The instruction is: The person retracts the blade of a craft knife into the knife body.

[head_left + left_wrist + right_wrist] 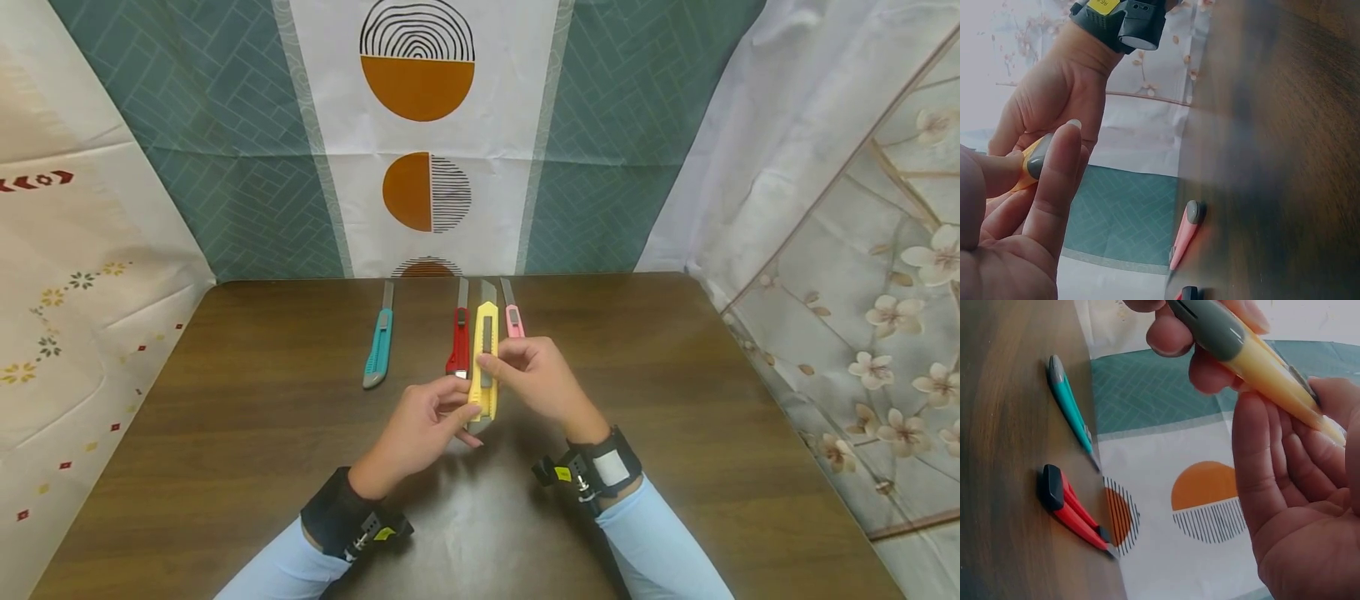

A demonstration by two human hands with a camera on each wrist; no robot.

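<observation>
Pinching yellow cutter [487, 332] — left hand [422, 423] near base, right hand [547, 382] mid-body.

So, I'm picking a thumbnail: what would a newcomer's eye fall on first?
Probably the yellow cutter, blade out, held in the left hand and right hand above the table. Next, the teal cutter, red cutter and pink cutter lying toward its far edge. Behind, orange half-circles mark the hanging cloth.

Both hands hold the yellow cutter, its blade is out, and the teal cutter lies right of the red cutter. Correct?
Not quite: the teal cutter lies to the left of the red cutter, as the head view shows. The left hand and right hand both hold the yellow cutter, and its blade is out.
</observation>
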